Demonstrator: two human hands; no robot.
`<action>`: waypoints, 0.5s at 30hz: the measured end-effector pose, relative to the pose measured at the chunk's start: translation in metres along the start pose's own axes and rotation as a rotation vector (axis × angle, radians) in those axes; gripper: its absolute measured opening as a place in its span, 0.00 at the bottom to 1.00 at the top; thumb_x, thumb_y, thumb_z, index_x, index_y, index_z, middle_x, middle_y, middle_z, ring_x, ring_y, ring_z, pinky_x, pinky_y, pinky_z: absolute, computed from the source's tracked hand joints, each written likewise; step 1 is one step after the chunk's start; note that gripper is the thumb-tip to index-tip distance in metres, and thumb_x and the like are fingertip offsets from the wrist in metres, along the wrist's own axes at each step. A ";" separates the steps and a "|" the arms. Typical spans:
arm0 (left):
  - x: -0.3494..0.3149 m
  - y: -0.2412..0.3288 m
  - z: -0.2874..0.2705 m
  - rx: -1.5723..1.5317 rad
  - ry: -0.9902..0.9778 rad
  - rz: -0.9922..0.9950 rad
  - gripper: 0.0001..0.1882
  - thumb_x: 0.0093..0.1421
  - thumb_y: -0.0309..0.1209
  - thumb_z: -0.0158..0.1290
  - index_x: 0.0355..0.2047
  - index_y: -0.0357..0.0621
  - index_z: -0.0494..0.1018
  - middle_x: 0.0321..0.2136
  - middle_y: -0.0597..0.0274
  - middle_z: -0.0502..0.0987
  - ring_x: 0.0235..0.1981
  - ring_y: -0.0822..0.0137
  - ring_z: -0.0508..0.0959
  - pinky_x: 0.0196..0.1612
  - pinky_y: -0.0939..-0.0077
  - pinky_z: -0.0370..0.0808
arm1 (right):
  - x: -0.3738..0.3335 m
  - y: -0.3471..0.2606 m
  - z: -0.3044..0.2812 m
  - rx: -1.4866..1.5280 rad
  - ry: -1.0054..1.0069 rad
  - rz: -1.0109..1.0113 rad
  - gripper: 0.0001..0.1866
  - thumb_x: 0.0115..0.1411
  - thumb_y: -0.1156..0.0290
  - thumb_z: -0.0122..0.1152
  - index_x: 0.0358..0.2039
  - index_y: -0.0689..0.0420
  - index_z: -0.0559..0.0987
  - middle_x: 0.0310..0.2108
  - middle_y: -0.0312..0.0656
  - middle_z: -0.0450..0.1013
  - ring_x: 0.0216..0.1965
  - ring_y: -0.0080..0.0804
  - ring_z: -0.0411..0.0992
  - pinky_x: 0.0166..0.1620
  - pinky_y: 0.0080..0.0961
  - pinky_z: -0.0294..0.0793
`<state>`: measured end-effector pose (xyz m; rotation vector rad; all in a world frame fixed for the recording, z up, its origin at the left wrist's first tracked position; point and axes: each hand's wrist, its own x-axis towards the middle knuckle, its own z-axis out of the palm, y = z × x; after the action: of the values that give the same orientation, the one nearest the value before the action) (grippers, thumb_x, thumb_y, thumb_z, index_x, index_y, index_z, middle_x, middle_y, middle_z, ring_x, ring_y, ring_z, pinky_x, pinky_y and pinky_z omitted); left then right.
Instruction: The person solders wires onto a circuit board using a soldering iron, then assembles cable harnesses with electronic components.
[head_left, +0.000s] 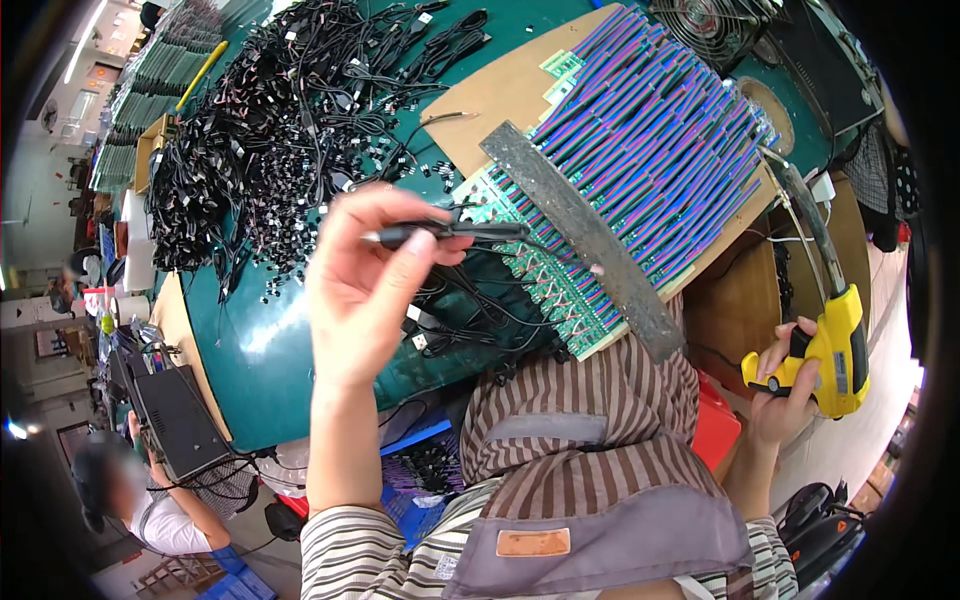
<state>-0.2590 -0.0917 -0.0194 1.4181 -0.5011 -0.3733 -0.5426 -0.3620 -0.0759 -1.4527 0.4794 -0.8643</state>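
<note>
My left hand (350, 300) is raised over the near part of the green table, thumb and fingers pinched on a black cable (495, 232). The cable's thicker section reaches toward a row of green circuit boards (560, 300). At the right, my right hand (785, 385) is wrapped around the handle of a yellow and black soldering gun (848, 350). Its long metal nose points up and away toward the far corner of the boards. Blue, purple and red wires (650, 130) cover the boards, and a dark flat bar (590, 240) lies across them.
A large heap of black cables (270, 130) covers the left of the green table (240, 340). More loose cables (480, 310) lie by my left hand. A brown board (480, 120) sits under the circuit boards. A fan (705, 25) stands at the back; another person (170, 510) sits at left.
</note>
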 end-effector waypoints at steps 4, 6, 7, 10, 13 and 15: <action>-0.014 -0.010 -0.001 0.431 0.054 0.052 0.04 0.53 0.18 0.57 0.28 0.40 0.78 0.40 0.58 0.78 0.48 0.64 0.75 0.51 0.69 0.70 | 0.000 0.001 0.005 -0.010 -0.014 0.011 0.25 0.70 0.55 0.43 0.53 0.65 0.65 0.41 0.49 0.70 0.25 0.18 0.64 0.27 0.16 0.64; -0.012 -0.004 -0.007 1.023 -0.054 0.327 0.08 0.47 0.19 0.58 0.29 0.44 0.79 0.40 0.62 0.78 0.47 0.60 0.75 0.52 0.66 0.68 | -0.001 -0.001 0.006 -0.018 -0.016 0.011 0.25 0.69 0.54 0.43 0.53 0.66 0.66 0.41 0.50 0.70 0.24 0.19 0.64 0.27 0.16 0.64; -0.010 -0.004 -0.004 1.006 -0.050 0.336 0.12 0.43 0.22 0.59 0.30 0.49 0.79 0.40 0.66 0.78 0.46 0.59 0.75 0.51 0.66 0.64 | -0.001 -0.002 0.007 -0.015 -0.040 0.007 0.25 0.69 0.55 0.44 0.53 0.66 0.66 0.41 0.50 0.70 0.24 0.18 0.64 0.27 0.16 0.64; -0.005 0.015 0.023 1.127 -0.107 0.361 0.14 0.42 0.20 0.59 0.32 0.45 0.78 0.39 0.61 0.80 0.46 0.61 0.76 0.51 0.66 0.65 | -0.003 -0.003 0.007 -0.015 -0.064 0.011 0.25 0.69 0.55 0.44 0.53 0.66 0.65 0.42 0.49 0.70 0.25 0.18 0.64 0.27 0.16 0.64; -0.006 0.013 0.042 1.075 -0.246 0.373 0.17 0.42 0.25 0.64 0.35 0.49 0.78 0.37 0.67 0.79 0.43 0.65 0.76 0.49 0.69 0.61 | -0.007 -0.005 0.008 -0.022 -0.057 0.022 0.26 0.69 0.54 0.44 0.53 0.66 0.66 0.41 0.50 0.70 0.24 0.19 0.64 0.27 0.16 0.64; -0.004 0.000 0.046 1.088 -0.266 0.348 0.14 0.45 0.30 0.66 0.34 0.49 0.79 0.33 0.68 0.78 0.38 0.66 0.75 0.45 0.69 0.60 | -0.009 -0.005 0.009 -0.028 -0.048 0.026 0.26 0.69 0.54 0.43 0.53 0.66 0.66 0.39 0.51 0.70 0.23 0.20 0.65 0.27 0.17 0.65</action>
<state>-0.2872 -0.1281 -0.0167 2.2729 -1.2683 0.0346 -0.5428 -0.3485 -0.0721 -1.4864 0.4745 -0.8029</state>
